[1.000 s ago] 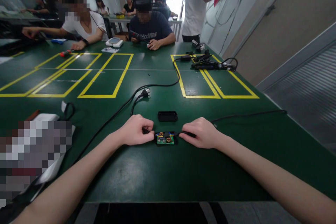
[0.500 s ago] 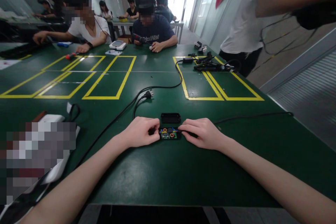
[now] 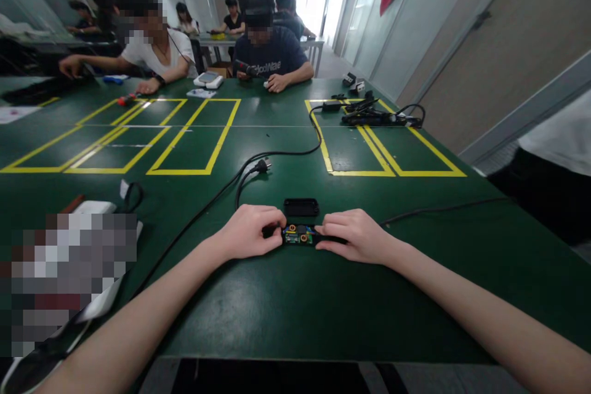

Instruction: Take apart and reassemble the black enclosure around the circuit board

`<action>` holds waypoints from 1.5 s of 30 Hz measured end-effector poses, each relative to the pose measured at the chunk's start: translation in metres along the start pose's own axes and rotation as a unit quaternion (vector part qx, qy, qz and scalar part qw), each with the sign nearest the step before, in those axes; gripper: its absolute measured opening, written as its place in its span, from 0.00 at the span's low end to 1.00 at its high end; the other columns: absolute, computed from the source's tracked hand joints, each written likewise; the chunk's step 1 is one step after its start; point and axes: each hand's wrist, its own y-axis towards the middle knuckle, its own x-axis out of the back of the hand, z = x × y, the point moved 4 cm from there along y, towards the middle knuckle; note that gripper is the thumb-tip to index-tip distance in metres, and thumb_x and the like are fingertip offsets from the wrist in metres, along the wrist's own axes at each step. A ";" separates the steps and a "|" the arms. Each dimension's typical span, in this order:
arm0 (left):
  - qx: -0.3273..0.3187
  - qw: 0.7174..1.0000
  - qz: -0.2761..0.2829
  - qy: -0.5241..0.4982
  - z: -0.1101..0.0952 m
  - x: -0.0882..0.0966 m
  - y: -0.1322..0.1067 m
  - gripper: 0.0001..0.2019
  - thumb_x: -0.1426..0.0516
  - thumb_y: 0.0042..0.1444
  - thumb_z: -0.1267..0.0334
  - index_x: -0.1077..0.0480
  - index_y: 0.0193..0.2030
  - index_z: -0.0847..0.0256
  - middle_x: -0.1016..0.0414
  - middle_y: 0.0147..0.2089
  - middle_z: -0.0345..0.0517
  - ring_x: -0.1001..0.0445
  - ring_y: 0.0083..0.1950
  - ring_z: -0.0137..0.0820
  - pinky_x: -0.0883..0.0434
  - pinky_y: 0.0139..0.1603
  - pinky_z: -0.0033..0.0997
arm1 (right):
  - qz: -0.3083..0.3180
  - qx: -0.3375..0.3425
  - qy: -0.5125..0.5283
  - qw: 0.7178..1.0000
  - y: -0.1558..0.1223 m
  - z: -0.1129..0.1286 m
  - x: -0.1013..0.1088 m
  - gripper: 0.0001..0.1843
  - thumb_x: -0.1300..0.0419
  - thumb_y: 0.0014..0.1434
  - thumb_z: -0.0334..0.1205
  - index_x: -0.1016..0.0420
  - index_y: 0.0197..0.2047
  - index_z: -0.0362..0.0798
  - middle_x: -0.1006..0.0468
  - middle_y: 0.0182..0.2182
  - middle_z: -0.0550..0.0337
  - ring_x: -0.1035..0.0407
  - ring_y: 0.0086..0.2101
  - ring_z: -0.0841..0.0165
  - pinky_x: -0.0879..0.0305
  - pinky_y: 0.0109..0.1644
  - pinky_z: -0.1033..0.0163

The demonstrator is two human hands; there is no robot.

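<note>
Head cam: fwd + down over bench (image 3: 240,314)

Worn up top, 1st-person POV, wide. Bench's near edge runs along btm of frame; forearms (image 3: 462,292) enter from lower L & R corners, fingers (image 3: 333,229) fairly near, abt ctr. Co-workers (image 3: 274,52) & rm fill upper frame, farther off.

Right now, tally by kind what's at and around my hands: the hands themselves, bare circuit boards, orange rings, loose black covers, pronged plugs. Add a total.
Hands: 2, left hand and right hand
Circuit board: 1
Orange rings on the board: 2
Black cover: 1
Plug: 1
Total: 7
</note>
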 end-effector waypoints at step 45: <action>-0.114 0.984 -0.001 0.137 -0.014 -0.001 0.001 0.15 0.39 0.66 0.50 0.25 0.39 0.62 0.22 0.53 0.54 0.22 0.51 0.41 0.28 0.51 0.40 | -0.054 -0.101 -0.032 0.993 0.001 -0.019 0.005 0.19 0.44 0.74 0.45 0.21 0.59 0.45 0.21 0.56 0.41 0.25 0.49 0.56 0.23 0.51 0.48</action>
